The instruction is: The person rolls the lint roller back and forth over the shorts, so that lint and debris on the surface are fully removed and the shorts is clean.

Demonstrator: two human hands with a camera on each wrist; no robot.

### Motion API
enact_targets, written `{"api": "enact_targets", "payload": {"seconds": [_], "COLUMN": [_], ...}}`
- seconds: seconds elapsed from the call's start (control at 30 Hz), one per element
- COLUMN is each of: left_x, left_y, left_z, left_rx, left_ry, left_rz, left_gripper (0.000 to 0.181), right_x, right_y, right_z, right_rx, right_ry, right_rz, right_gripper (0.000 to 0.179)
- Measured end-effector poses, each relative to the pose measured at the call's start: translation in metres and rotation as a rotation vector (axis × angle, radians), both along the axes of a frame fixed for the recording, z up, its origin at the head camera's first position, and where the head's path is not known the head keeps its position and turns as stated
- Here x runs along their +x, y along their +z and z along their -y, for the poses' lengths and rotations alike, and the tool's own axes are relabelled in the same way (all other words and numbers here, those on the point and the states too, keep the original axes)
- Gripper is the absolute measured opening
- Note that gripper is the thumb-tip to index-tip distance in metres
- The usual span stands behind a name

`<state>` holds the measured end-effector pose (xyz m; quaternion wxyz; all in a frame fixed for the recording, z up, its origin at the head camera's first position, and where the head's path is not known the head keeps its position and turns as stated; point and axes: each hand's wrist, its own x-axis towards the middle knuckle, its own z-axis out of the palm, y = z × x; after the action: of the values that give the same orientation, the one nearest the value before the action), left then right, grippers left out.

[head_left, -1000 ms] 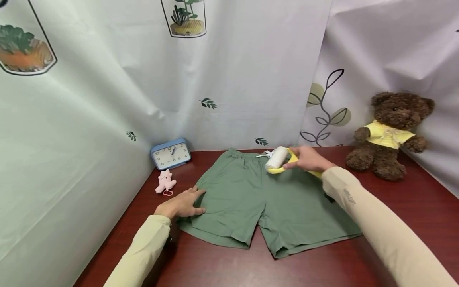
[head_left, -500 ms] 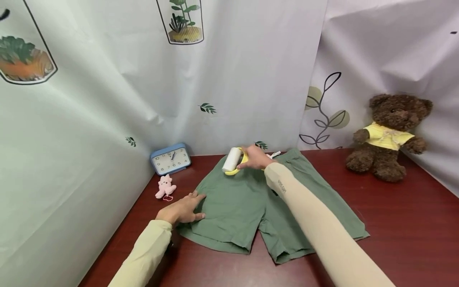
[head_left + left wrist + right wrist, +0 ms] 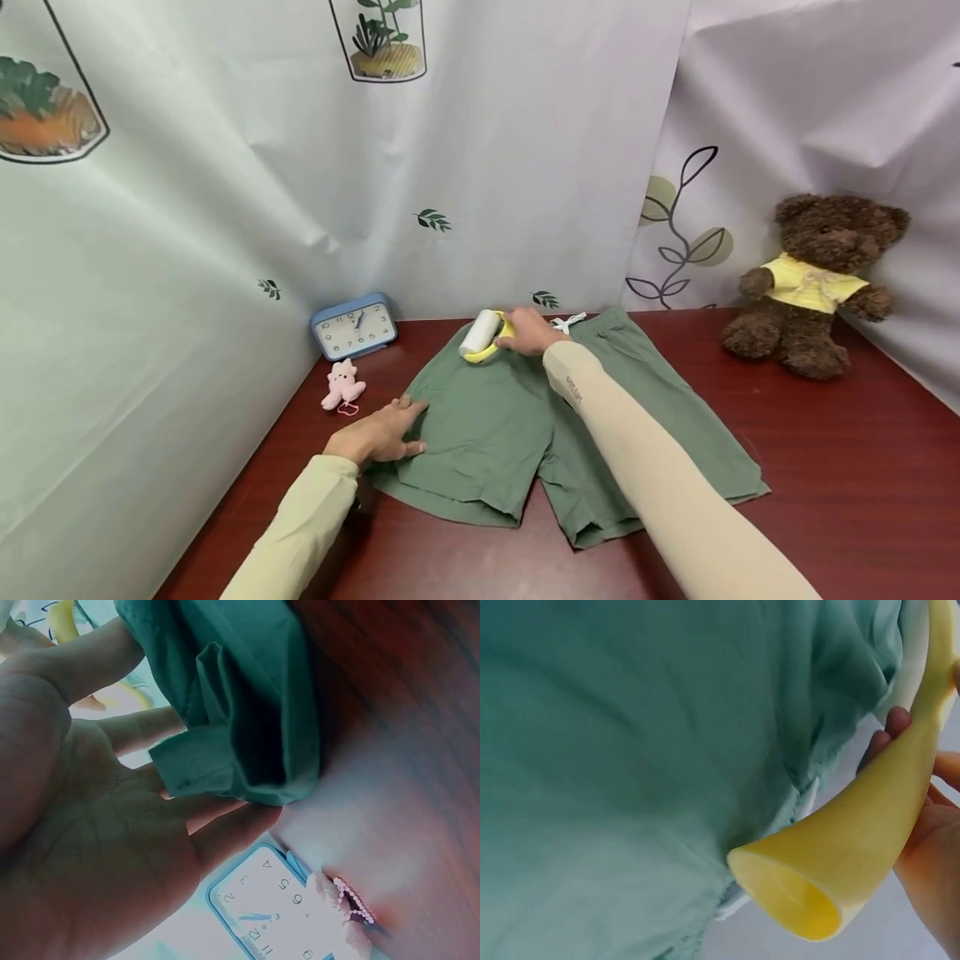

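Green shorts [image 3: 480,425] lie spread on the table, waistband toward the back wall. My right hand [image 3: 531,330] grips the yellow handle of a lint roller [image 3: 481,332], whose white roll lies over the upper left part of the shorts. Up close in the right wrist view, the handle [image 3: 840,847] ends in a wide hollow opening beside the fabric. My left hand [image 3: 380,430] rests at the outer edge of the left leg with its fingers extended. The left wrist view has these fingers [image 3: 236,832] reaching under a folded bit of the fabric [image 3: 232,697].
A blue alarm clock [image 3: 354,327] stands at the back left, with a small pink plush charm [image 3: 342,385] in front of it. On the back right sits a brown teddy bear [image 3: 821,283] in a yellow top. A printed white curtain [image 3: 487,167] hangs behind the table.
My right hand has carried the lint roller leftward across the top of the shorts, mostly in the first half second. My left hand keeps its place on the left leg.
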<state>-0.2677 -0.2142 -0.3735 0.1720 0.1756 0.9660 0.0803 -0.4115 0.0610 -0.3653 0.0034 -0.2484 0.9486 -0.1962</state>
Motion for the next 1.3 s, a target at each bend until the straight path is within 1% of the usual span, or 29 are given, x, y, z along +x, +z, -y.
{"api": "enact_targets", "payload": {"seconds": [0.07, 0.17, 0.27, 0.33, 0.4, 0.47, 0.57, 0.67, 0.73, 0.83, 0.9, 1.07, 1.3], "left_x": [-0.001, -0.001, -0.001, -0.002, -0.003, -0.003, 0.0, 0.004, 0.006, 0.007, 0.007, 0.007, 0.01], "left_y": [0.0, 0.0, 0.002, 0.004, 0.006, 0.008, 0.009, 0.006, 0.004, 0.002, 0.001, 0.003, 0.003], "left_z": [-0.001, -0.001, -0.001, -0.002, -0.003, -0.003, -0.002, 0.0, 0.0, -0.001, -0.002, -0.003, -0.01], "left_rx": [0.002, 0.004, 0.004, 0.007, 0.014, 0.021, 0.017, 0.01, 0.013, 0.022, 0.027, 0.035, 0.017], "left_ry": [0.006, 0.014, 0.035, 0.038, 0.04, 0.038, 0.039, 0.034, 0.029, 0.026, 0.029, 0.033, 0.03], "left_rz": [0.005, 0.014, 0.03, 0.036, 0.038, 0.032, 0.024, 0.023, 0.021, 0.019, 0.025, 0.033, 0.045], "left_gripper": [0.07, 0.071, 0.072, 0.072, 0.073, 0.073, 0.073, 0.072, 0.071, 0.071, 0.071, 0.072, 0.073], "right_x": [-0.002, -0.004, -0.007, -0.008, -0.009, -0.009, -0.008, -0.005, -0.003, 0.002, 0.004, 0.006, 0.013], "right_y": [0.002, 0.005, 0.01, 0.014, 0.019, 0.022, 0.024, 0.022, 0.021, 0.023, 0.023, 0.028, 0.032], "right_z": [-0.004, -0.011, -0.021, -0.029, -0.038, -0.047, -0.058, -0.07, -0.078, -0.09, -0.098, -0.119, -0.155], "right_rx": [0.002, 0.024, 0.032, 0.045, 0.07, 0.103, 0.127, 0.154, 0.17, 0.181, 0.193, 0.224, 0.26], "right_ry": [-0.004, 0.006, 0.016, 0.011, 0.004, 0.007, 0.033, 0.053, 0.053, 0.039, 0.043, 0.06, 0.031], "right_rz": [0.025, 0.055, 0.108, 0.138, 0.154, 0.146, 0.163, 0.193, 0.199, 0.189, 0.176, 0.158, 0.185], "right_gripper": [0.036, 0.029, 0.034, 0.04, 0.049, 0.052, 0.061, 0.066, 0.067, 0.066, 0.065, 0.064, 0.063]}}
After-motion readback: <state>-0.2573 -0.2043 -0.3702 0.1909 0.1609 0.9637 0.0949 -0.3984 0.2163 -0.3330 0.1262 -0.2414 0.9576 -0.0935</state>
